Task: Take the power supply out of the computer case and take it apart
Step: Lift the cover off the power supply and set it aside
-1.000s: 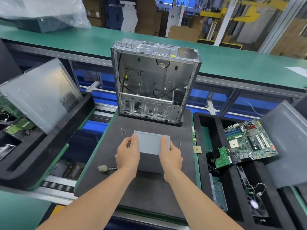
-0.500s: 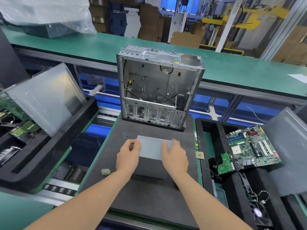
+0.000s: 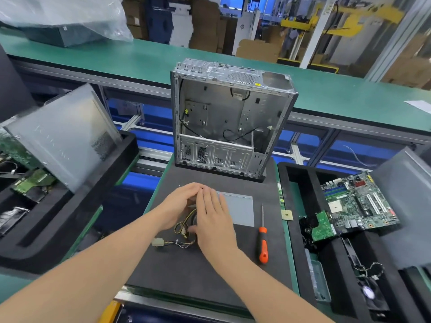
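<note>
Both hands are covering the power supply's (image 3: 240,208) left end: right hand (image 3: 215,220) lying flat, fingers (image 3: 210,197) together; left hand (image 3: 178,206) curling, perhaps gripping, I cannot tell.

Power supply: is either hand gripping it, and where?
Cannot tell for sure. The left hand cups the left end of the power supply above its cables; the right hand lies flat on it, fingers straight.

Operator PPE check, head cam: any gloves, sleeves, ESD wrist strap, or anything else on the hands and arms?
Nothing worn shows. The left hand and right hand are bare: no gloves or rings. The left forearm and right forearm are uncovered to the frame edge, with no sleeve, watch or wrist strap in view. Neither arm has a cable or marking.
</note>
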`<state>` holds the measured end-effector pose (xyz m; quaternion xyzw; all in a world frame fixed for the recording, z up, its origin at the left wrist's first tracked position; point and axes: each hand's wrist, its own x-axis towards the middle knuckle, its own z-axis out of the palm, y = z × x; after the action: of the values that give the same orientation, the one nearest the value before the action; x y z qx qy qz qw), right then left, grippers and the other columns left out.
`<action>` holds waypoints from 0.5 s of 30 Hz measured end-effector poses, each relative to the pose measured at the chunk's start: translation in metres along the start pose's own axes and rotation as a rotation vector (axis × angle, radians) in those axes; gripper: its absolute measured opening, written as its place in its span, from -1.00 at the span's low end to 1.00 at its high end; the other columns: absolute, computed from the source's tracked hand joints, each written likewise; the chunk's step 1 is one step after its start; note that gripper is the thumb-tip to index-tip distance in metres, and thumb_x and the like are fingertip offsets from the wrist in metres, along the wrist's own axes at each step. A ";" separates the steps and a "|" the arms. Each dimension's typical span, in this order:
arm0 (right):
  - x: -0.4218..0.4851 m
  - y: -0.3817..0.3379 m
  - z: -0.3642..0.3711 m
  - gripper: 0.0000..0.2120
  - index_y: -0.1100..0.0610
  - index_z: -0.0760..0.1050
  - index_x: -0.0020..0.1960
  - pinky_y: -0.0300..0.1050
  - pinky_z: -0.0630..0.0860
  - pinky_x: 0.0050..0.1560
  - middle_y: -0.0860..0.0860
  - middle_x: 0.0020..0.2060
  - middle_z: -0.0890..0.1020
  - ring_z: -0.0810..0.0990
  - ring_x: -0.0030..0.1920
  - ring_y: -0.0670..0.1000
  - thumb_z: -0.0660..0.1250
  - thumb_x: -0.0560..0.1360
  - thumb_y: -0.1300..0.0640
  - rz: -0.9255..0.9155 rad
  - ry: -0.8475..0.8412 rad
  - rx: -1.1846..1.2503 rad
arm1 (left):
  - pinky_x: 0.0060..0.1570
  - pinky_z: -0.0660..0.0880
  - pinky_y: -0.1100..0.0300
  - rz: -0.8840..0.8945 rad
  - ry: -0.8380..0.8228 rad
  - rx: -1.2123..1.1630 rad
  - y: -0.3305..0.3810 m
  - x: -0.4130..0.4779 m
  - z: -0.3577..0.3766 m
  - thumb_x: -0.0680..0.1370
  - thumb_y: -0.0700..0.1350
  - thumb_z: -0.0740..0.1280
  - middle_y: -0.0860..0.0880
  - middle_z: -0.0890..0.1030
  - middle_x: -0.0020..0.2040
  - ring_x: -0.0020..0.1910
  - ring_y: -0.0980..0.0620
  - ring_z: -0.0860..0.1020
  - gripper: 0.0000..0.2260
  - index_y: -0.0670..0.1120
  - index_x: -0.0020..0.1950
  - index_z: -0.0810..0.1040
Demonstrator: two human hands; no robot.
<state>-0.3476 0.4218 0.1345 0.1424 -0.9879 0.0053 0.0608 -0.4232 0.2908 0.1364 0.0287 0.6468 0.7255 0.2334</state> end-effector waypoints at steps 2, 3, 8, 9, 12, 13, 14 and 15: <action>0.000 0.002 -0.002 -0.04 0.29 -0.08 0.66 0.09 -0.25 0.63 0.18 0.66 0.03 -0.06 0.66 0.16 0.37 0.56 -0.16 -0.006 0.007 0.082 | 0.08 0.57 0.15 -0.012 -0.016 0.069 0.004 0.009 -0.001 0.73 -0.08 0.17 -0.06 0.73 0.10 0.07 0.05 0.69 -0.71 -0.10 0.13 0.69; 0.001 0.003 -0.005 -0.06 0.25 0.01 0.66 0.08 -0.17 0.65 0.14 0.65 0.09 -0.02 0.66 0.13 0.41 0.54 -0.16 0.011 0.001 0.153 | -0.01 0.57 0.20 -0.021 -0.027 0.124 0.008 0.014 -0.003 0.72 -0.09 0.20 -0.04 0.74 0.06 0.01 0.08 0.69 -0.73 -0.08 0.08 0.70; 0.009 0.008 -0.032 -0.50 0.01 0.51 0.26 -0.01 0.52 0.10 -0.03 0.09 0.59 0.49 0.17 0.05 0.42 0.44 -0.25 0.263 0.146 0.398 | 0.04 0.65 0.09 -0.096 -0.170 0.250 0.025 0.033 -0.024 0.63 -0.09 0.41 -0.10 0.76 0.03 0.05 -0.05 0.73 -0.87 -0.06 0.01 0.75; 0.012 0.009 -0.036 -0.51 0.03 0.53 0.23 -0.02 0.51 0.05 -0.01 0.06 0.56 0.48 0.13 0.07 0.40 0.44 -0.25 0.283 0.160 0.345 | 0.07 0.65 0.07 -0.110 -0.202 0.262 0.030 0.037 -0.027 0.62 -0.09 0.43 -0.12 0.76 0.01 0.05 -0.08 0.73 -0.88 -0.08 0.01 0.75; 0.020 0.005 -0.038 -0.56 0.06 0.48 0.17 0.03 0.47 0.14 0.01 0.09 0.47 0.44 0.11 0.10 0.33 0.43 -0.21 0.293 0.129 0.200 | -0.01 0.66 0.06 -0.181 -0.254 0.299 0.043 0.043 -0.026 0.60 -0.17 0.45 -0.18 0.72 -0.08 -0.03 -0.13 0.70 -0.89 -0.15 -0.07 0.76; 0.022 0.002 -0.037 -0.59 0.07 0.44 0.17 0.06 0.43 0.23 0.02 0.11 0.48 0.45 0.14 0.13 0.31 0.46 -0.17 0.305 0.112 0.205 | -0.03 0.67 0.04 -0.201 -0.242 0.308 0.047 0.045 -0.023 0.59 -0.23 0.44 -0.21 0.73 -0.06 -0.04 -0.16 0.71 -0.85 -0.14 -0.14 0.76; 0.022 -0.002 -0.035 -0.63 0.07 0.42 0.19 0.10 0.37 0.36 0.03 0.13 0.50 0.45 0.22 0.16 0.29 0.50 -0.13 0.322 0.095 0.226 | -0.05 0.68 0.03 -0.216 -0.222 0.323 0.049 0.046 -0.021 0.58 -0.29 0.42 -0.23 0.74 -0.04 -0.04 -0.17 0.73 -0.80 -0.12 -0.20 0.77; 0.021 -0.004 -0.033 -0.66 0.09 0.40 0.20 0.14 0.29 0.47 0.05 0.17 0.52 0.43 0.31 0.19 0.27 0.53 -0.08 0.334 0.083 0.246 | -0.07 0.69 0.03 -0.230 -0.199 0.339 0.051 0.047 -0.018 0.57 -0.33 0.40 -0.24 0.75 -0.04 -0.05 -0.17 0.75 -0.75 -0.12 -0.24 0.77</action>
<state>-0.3628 0.4127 0.1694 -0.0174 -0.9864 0.1416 0.0821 -0.4862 0.2891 0.1696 0.0651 0.7322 0.5688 0.3689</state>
